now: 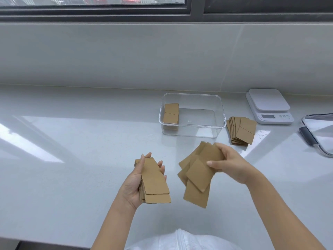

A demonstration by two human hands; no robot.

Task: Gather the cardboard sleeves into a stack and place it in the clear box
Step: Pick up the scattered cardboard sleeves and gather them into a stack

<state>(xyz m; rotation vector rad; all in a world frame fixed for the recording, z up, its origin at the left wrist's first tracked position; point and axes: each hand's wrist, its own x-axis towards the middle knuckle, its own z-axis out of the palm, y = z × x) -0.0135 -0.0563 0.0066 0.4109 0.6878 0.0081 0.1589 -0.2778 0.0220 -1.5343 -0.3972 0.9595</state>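
Observation:
My left hand (133,184) holds a neat stack of brown cardboard sleeves (155,183) palm-up above the counter. My right hand (228,165) grips a loose, fanned bunch of sleeves (196,175) that hangs down beside the left stack, apart from it. The clear box (192,123) stands further back on the counter, with a short stack of sleeves (171,114) upright at its left end. Another fanned pile of sleeves (241,129) lies on the counter just right of the box.
A white kitchen scale (270,105) sits at the back right. A clear lid with a dark clip (319,130) lies at the right edge. A tiled wall and window run behind the pale counter (72,141).

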